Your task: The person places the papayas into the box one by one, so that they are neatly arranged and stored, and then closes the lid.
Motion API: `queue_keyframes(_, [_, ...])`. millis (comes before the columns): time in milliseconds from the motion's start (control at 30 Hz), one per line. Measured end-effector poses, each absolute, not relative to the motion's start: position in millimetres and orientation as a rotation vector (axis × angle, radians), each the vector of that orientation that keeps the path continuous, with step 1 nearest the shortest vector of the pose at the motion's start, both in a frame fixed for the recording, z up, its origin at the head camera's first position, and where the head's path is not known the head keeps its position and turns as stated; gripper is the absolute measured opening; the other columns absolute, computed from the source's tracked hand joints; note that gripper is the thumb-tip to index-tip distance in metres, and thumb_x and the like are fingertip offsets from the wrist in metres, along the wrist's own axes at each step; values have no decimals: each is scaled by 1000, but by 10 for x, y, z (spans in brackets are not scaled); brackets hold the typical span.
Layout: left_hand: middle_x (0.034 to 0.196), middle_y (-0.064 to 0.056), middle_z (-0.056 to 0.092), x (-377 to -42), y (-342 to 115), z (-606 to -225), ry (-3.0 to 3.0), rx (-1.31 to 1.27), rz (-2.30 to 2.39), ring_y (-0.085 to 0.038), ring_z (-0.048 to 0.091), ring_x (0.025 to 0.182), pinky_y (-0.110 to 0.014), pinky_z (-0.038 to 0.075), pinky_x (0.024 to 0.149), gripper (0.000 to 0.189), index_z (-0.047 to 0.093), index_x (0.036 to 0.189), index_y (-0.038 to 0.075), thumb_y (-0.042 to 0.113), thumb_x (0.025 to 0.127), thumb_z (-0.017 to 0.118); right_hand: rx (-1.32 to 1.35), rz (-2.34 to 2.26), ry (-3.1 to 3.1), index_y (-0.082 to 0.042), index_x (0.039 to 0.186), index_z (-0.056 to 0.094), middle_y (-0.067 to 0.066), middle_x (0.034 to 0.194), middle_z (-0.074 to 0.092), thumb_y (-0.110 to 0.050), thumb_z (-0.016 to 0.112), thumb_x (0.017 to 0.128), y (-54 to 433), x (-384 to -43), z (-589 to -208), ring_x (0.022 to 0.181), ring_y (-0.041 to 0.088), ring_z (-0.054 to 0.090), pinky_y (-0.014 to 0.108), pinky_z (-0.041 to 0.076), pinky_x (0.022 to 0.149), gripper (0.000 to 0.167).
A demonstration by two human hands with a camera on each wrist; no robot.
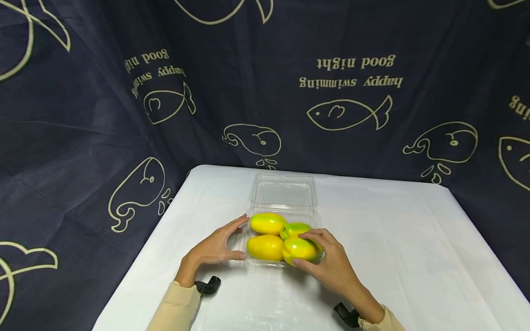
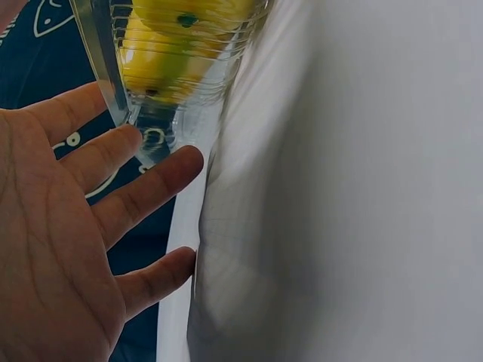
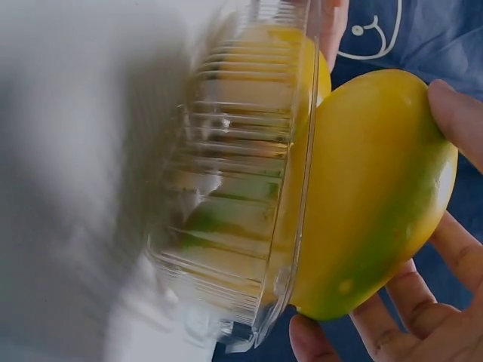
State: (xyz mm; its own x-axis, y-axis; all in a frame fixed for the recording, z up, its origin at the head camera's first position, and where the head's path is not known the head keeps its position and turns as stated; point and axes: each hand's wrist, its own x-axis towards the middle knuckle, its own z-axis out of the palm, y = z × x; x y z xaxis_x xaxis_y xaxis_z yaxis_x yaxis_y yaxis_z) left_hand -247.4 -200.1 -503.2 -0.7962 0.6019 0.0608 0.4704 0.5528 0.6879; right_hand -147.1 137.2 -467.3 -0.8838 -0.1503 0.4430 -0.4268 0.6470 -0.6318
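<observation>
A clear plastic clamshell box (image 3: 283, 249) lies on the table with its lid (image 1: 283, 192) folded back, away from me. Yellow mangoes with green patches fill its base: two on the left (image 1: 268, 224), one at the back right (image 1: 296, 229). At the front right, my right hand (image 1: 333, 262) grips another mango (image 3: 377, 196), thumb on one side and fingers on the other; it sits higher than the box rim. My left hand (image 1: 215, 246) is spread beside the left wall, fingers apart and nothing in them. In the left wrist view its fingertips (image 2: 185, 162) come near the box corner.
A white cloth covers the table (image 1: 393, 239). Dark blue curtains (image 1: 265, 82) with fish and whale drawings hang behind it and along the left side. Each wrist bears a black camera mount (image 1: 209, 286).
</observation>
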Motion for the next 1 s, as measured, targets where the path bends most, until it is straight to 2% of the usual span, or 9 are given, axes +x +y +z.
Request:
queue_keyframes(300, [167,8,23,-2473,-1996,-5034,2609,899,1064,-22,49,139,-56,35,117,104,28,159,27,45,76,86,371,1046,-2479,-20,120,67,1,122,60,-36,94,66,1333,-1495,-4682,115,21,61,45,55,94,62])
queue_keyframes(667, [167,9,24,-2483,-2013,-5052,2615,900,1067,-20,49,139,-54,35,118,107,27,160,27,44,74,88,293,962,-2441,-17,119,63,7,122,52,-36,97,61,1235,-1505,-4789,117,24,54,46,54,91,70])
queue_keyframes(1000, [167,7,23,-2487,-2001,-5051,2606,915,1074,-20,49,139,-53,35,118,107,27,160,26,43,74,88,291,912,-2512,-17,123,62,10,122,51,-40,93,68,1219,-1529,-4811,115,25,53,45,55,90,67])
